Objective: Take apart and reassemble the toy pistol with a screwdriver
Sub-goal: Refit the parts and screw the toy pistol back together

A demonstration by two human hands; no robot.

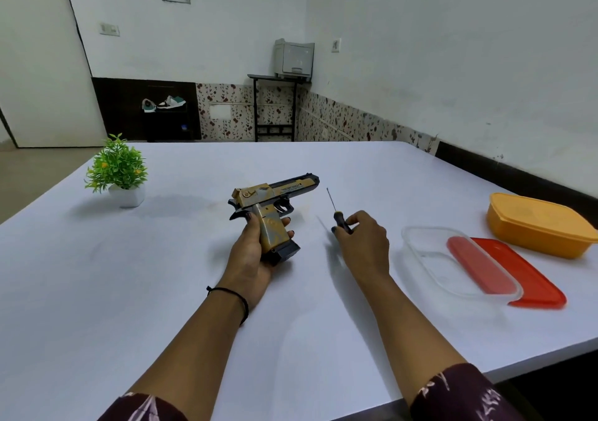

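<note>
The right hand [365, 242] is curled round the dark handle of the screwdriver [336, 208], thumb and fingertips pinching it near the top. The thin shaft runs away from the person and leans a little to the left, its tip free in the air. Whether the handle's end rests on the tabletop [161, 275] cannot be told. The left hand [250, 252] lies just to the left of it, palm up, with the fingers wrapped round the grip of the toy pistol [259, 195] and the thumb laid along the grip's near side. The pistol's long axis runs from the hammer end on the left out to the muzzle on the far right, so one flat side faces up toward the camera. The muzzle ends near the screwdriver's tip but apart from it. Judged from this, the tool must swing left and tilt down onto the upturned side, where any screw heads would sit, though none can be made out here. The pistol looks whole, so the dismantling seems not yet begun. Farther right stand a clear container [420, 249], a red lid [534, 278] and an orange box [534, 226], probably for loose parts.
</note>
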